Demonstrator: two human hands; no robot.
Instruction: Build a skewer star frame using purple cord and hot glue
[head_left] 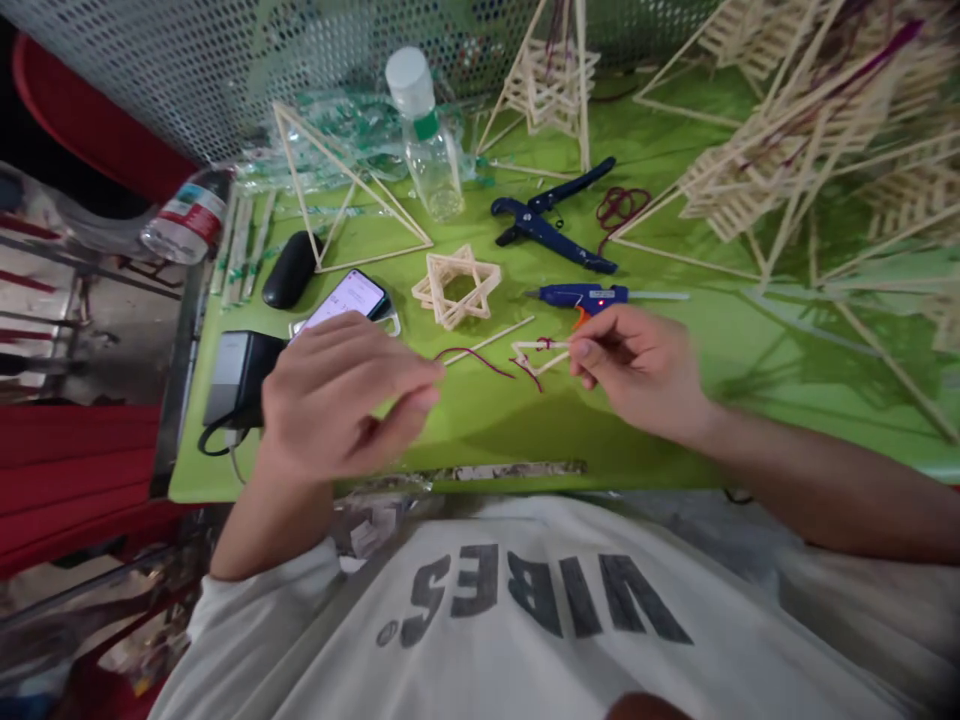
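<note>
My right hand [637,368] pinches a small triangle of thin wooden sticks [551,346] at its right end. Purple thread [541,344] is knotted around the triangle's upper stick, with a loose tail hanging below. To the left, my left hand [345,400] hovers over the front of the table, slightly blurred, thumb and forefinger drawn together. Whether anything is between them is unclear. By those fingertips runs a length of purple thread [480,357], beside a loose wooden stick [510,327]. Behind lies a star-shaped stick frame [459,290].
A blue glue gun [581,296] with a lit red light and a dark blue cutter [551,225] lie behind my right hand. A clear bottle [431,150], phone [349,300], black case [292,270] and power bank [238,375] stand around. Stick structures [795,170] crowd the right.
</note>
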